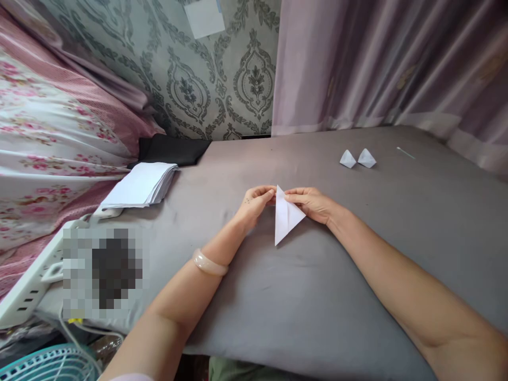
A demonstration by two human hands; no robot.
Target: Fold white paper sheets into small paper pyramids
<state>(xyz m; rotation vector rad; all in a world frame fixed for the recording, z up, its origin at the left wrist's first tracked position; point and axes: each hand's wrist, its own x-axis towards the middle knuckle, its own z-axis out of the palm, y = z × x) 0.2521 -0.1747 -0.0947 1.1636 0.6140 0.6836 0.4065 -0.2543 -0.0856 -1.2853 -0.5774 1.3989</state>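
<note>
A white sheet of paper folded into a triangle (286,216) is held up between my two hands over the middle of the grey surface. My left hand (260,203) pinches its upper left edge between thumb and fingers. On the other side, my right hand (311,203) grips the paper with the thumb on its front and the fingers behind. One long point of the triangle hangs down toward me. Two small folded white paper pieces (348,159) (366,158) sit side by side farther back on the right.
A stack of white paper (139,185) lies at the left, by a black folded item (170,151). White power strips (29,283) run along the left edge, above a teal fan (50,364). A thin stick (405,153) lies at the far right, near curtains (337,63).
</note>
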